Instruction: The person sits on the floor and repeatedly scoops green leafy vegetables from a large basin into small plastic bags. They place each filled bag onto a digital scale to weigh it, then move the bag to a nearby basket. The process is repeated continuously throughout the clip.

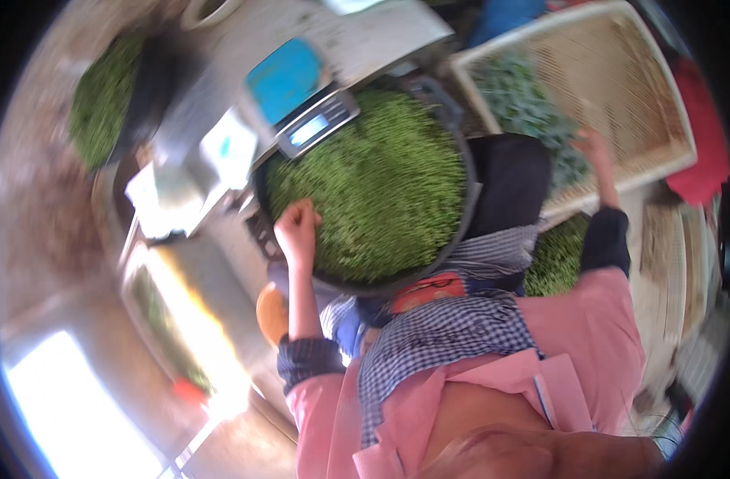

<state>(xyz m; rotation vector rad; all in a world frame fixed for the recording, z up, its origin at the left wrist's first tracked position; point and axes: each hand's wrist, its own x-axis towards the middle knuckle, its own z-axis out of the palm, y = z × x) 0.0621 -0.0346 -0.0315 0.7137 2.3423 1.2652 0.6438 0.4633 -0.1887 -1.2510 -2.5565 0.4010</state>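
A round black tub (470, 179) full of small green sprigs (383, 185) stands before me. My left hand (298, 223) is over its left part, fingers curled at the greens; blur hides whether anything is between them. At the upper right, my right hand (591, 146) reaches over a white plastic crate (679, 108), beside blue-green leafy seedlings (515, 99) along the crate's left side; its grip is unclear. A digital scale (314, 129) with a blue plate (285, 78) sits at the tub's upper-left edge.
A pale table (395, 36) lies beyond the scale. Left of the tub are white papers or packets (173, 191). Another dark container of greens (104, 102) stands at the upper left, and more greens (553, 257) lie below the crate. A red cloth or garment (700, 138) is at the far right.
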